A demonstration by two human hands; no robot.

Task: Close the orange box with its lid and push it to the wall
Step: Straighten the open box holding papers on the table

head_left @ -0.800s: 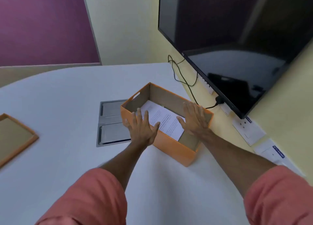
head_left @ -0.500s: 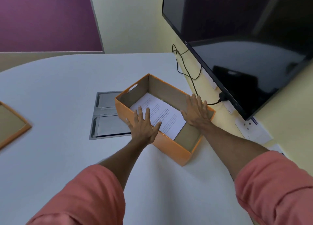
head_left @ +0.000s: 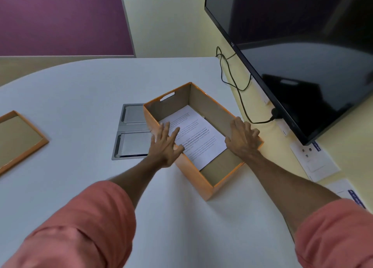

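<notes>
The orange box [head_left: 201, 144] sat open on the white desk [head_left: 80, 98], close to the desk's right edge where it met the yellow wall [head_left: 343, 146], though a narrow strip of desk still showed between box and wall. A printed sheet of paper [head_left: 196, 138] lay flat inside; its text was too small to read. The left hand [head_left: 164, 144] rested on the box's left rim, fingers [head_left: 166, 129] spread and flat, gripping nothing. The right hand [head_left: 243, 138] lay over the right rim in the same way, fingers splayed — its palm hid that stretch of the rim. The lid [head_left: 18, 140] lay upside down well apart at the desk's left edge, partly cut off by the frame. A grey floor-box panel [head_left: 133, 134] was set into the desk just beside the box, its right side hidden behind the box wall. A black screen [head_left: 302, 56] hung on the wall above — a cable [head_left: 238, 88] trailed beneath it.
</notes>
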